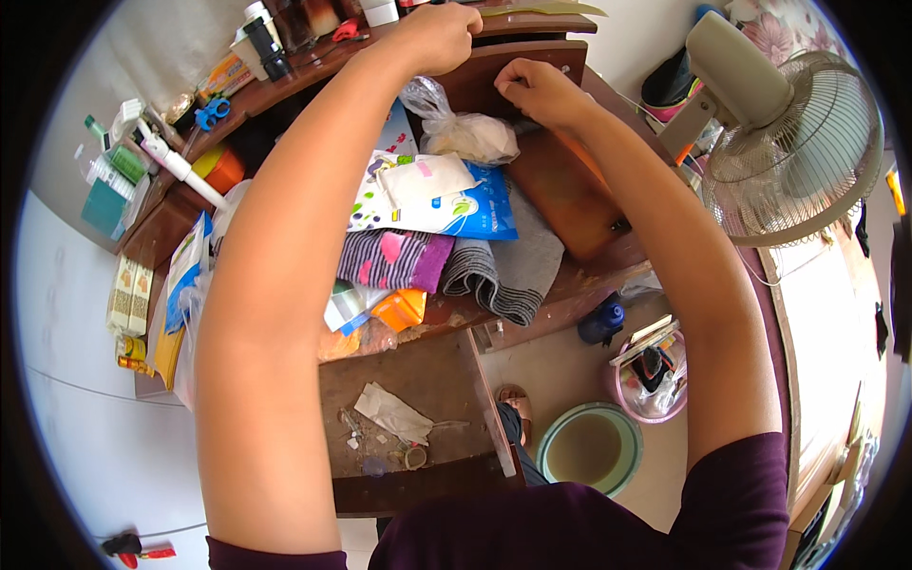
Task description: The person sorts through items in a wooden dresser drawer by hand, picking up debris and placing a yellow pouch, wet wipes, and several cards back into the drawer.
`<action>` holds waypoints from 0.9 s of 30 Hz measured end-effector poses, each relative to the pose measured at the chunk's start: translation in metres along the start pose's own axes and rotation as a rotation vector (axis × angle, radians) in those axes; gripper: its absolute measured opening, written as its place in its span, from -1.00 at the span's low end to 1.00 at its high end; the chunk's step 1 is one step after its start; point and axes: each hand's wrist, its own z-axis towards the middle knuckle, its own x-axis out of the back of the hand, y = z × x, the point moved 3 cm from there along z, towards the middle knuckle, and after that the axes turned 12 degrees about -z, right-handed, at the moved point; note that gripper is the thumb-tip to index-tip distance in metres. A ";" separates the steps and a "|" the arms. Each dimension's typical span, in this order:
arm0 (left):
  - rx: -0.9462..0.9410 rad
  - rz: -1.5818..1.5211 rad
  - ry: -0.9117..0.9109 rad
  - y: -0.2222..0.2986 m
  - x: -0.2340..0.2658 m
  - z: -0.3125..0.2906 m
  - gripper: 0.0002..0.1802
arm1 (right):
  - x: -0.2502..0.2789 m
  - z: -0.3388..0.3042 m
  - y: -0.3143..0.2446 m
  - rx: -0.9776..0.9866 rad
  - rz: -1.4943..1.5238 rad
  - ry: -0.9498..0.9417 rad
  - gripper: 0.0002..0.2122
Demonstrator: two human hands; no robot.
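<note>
— Grip first: what are the hands doing?

— Both reach far forward over the cluttered desk. The left hand is curled shut at the back edge of the brown wooden top; what it pinches, if anything, I cannot tell. The right hand is also closed, fingers bent down against the dark wooden panel — whether it holds something is hidden too.

— And the nearest thing?

— A knotted clear plastic bag with pale contents lies just below and between the two hands, near but not touching them. In front of it sit a white pouch on a blue-and-white packet, then striped folded cloths and a grey towel.

— Around that?

— A standing fan on the right, blue scissors at upper left, a green basin on the floor.
</note>
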 end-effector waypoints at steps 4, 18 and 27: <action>0.178 -0.111 0.047 0.078 0.049 -0.041 -0.67 | 0.007 0.008 0.024 0.001 -0.065 0.038 -0.86; 0.135 -0.219 -0.089 0.118 0.073 -0.235 -0.67 | -0.006 0.029 -0.001 0.036 -0.274 -0.110 -0.65; 0.485 -0.612 0.055 0.169 0.105 -0.365 -0.74 | 0.045 -0.083 -0.116 0.175 0.029 0.263 -0.70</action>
